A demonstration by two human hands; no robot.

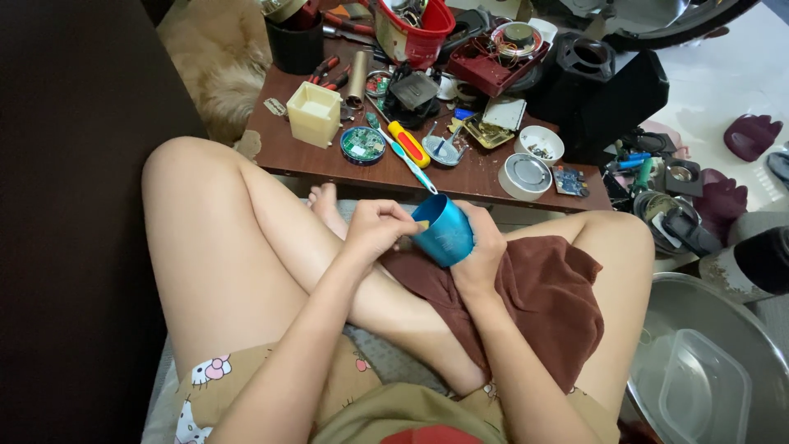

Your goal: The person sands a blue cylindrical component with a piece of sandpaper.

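Note:
My right hand [485, 251] grips a blue metal cylinder shell [445, 233], tilted with its open end toward the low table. My left hand [376, 230] pinches a small yellow-tipped tool [422, 224] against the shell's rim. Both hands hover over my crossed legs, above a brown cloth [542, 300] draped across my right thigh.
A low brown table [288, 152] ahead is cluttered: a cream plastic box [313, 113], round circuit board [362, 145], red-yellow screwdriver [408, 143], teal toothbrush [412, 167], white bowl [541, 145], white round cap [526, 175], red containers. A metal basin [740, 329] holding a clear plastic tub [703, 390] sits at right.

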